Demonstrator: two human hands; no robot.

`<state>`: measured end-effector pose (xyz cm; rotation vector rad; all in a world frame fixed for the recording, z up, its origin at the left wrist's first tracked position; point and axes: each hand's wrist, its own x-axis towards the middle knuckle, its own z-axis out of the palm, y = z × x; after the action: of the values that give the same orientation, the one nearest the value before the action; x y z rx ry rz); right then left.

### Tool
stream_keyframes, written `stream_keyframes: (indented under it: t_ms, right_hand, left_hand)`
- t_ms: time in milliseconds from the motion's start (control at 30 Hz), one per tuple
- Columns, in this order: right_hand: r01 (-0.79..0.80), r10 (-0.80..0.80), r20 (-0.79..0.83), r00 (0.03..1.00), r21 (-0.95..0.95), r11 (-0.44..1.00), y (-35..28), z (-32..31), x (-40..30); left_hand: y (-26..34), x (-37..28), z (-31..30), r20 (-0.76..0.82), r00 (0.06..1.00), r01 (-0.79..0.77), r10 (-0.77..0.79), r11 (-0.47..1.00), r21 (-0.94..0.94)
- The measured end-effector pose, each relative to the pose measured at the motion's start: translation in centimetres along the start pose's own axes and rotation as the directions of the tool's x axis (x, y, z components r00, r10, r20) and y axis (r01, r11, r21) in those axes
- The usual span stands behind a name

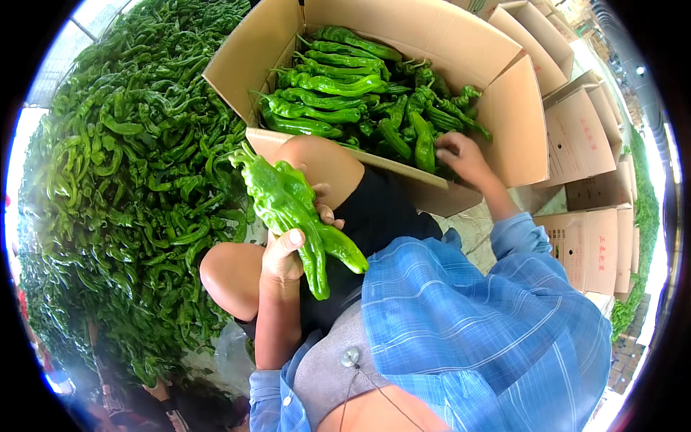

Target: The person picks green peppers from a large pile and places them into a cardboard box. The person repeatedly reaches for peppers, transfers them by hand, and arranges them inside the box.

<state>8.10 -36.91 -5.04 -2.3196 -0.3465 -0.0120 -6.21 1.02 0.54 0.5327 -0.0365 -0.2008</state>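
My left hand (285, 249) grips a small bunch of long green peppers (286, 210) by their middles, above my bent legs, with the stems pointing up and to the left. In front of me stands an open cardboard box (510, 124) partly filled with green peppers. On its left side the box peppers (334, 83) lie in a neat row; on its right side the peppers (421, 129) lie more loosely. My right hand (462, 156) is inside the box's near right corner, beside a pepper, its fingers curled and slightly blurred. Whether it holds anything is unclear.
A large heap of green peppers (156, 151) spreads along my left. Several open cardboard boxes (580, 132) bearing printed writing line the right side. At the lower left, another person's hand (157, 390) reaches to the heap's edge, near a clear plastic bag (233, 348).
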Motion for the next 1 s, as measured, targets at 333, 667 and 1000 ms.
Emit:
stream_keyframes:
  t_ms: [333, 667, 1000]
  right_hand:
    - [0.517, -0.169, -0.847, 0.505, 0.140, 0.844, -14.8, -10.6, -1.7]
    - [-0.054, 0.070, -0.304, 0.950, 0.062, 0.997, -8.1, -6.3, -4.2]
    - [0.184, -0.101, 0.268, 0.958, -0.308, 0.933, -7.4, -4.9, -3.9]
  left_hand:
    - [-1.0, 16.3, 13.9, 0.606, 0.794, -0.608, -0.053, -0.061, 0.792]
    - [-12.2, 18.9, 8.8, 0.300, 0.747, -0.649, -0.593, -0.553, 0.522]
    - [-7.6, 20.5, 6.8, 0.324, 0.840, -0.461, -0.436, -0.257, 0.849]
